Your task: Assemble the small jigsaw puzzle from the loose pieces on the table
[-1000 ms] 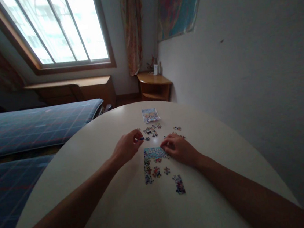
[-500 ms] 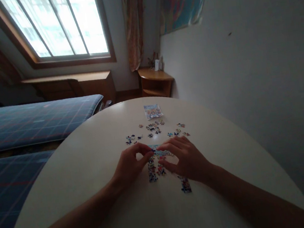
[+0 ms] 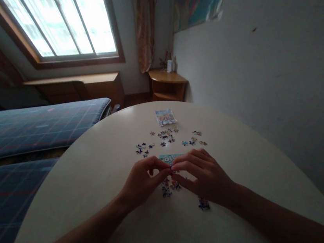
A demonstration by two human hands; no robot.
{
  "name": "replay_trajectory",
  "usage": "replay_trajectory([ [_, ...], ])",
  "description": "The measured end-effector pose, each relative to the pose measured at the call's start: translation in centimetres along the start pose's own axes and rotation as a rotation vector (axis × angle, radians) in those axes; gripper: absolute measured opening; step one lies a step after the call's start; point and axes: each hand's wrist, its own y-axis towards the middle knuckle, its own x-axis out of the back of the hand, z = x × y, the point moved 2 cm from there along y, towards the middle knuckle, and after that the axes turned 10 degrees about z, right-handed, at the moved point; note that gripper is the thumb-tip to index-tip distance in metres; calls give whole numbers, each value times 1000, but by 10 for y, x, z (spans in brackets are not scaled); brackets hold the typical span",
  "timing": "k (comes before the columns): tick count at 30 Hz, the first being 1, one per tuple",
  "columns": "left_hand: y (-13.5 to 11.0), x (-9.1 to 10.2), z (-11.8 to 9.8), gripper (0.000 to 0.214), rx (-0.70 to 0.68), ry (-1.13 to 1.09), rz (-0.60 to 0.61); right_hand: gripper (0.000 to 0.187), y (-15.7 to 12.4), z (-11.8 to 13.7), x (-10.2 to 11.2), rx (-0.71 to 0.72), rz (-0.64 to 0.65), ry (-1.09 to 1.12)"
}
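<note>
My left hand (image 3: 145,178) pinches a small dark puzzle piece (image 3: 171,168) between thumb and index finger. Facing it, my right hand (image 3: 205,171) has its thumb and index fingertips closed in on the same piece, partly covering it. Just beyond the fingertips lies a joined light-blue puzzle strip (image 3: 168,158) with lettering. Under the hands are joined sections: a narrow left column (image 3: 166,188) and a reddish middle part (image 3: 175,184), both partly hidden. A separate dark joined section (image 3: 203,204) rests below my right wrist.
Loose puzzle pieces lie in groups on the round white table (image 3: 109,222): left (image 3: 142,148), centre (image 3: 167,134) and right (image 3: 193,139). Behind them is a printed picture packet (image 3: 165,117). A plaid mattress (image 3: 38,126) is left of the table, a wall on the right.
Both hands have drawn slightly toward me, off the blue strip, uncovering its lettering. My right thumb and index finger have come closer together at the piece. The view has shifted slightly.
</note>
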Motion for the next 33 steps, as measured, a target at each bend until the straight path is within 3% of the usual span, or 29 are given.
replay_trajectory([
  [3, -2, 5, -8, 10, 3, -24, 110, 7, 1, 3, 3, 41, 5, 31],
  [7, -4, 18, -9, 16, -43, 136, 197, 6, 1, 7, 3, 58, 54, 77],
  [9, -5, 24, -4, 20, -129, 318, 148, 7, 1, 10, 1, 75, 116, 95],
  [12, -6, 25, 8, 43, -299, 527, 269, 14, 0, 16, -3, 115, 224, 98],
  [14, -6, 23, 17, 51, -336, 580, 345, 18, 0, 21, -4, 143, 283, 92],
  [19, -5, 19, 26, 61, -349, 563, 418, 23, 0, 24, -4, 191, 323, 79],
  [33, -3, 19, 27, 54, -354, 524, 453, 22, -3, 25, -11, 210, 339, 76],
])
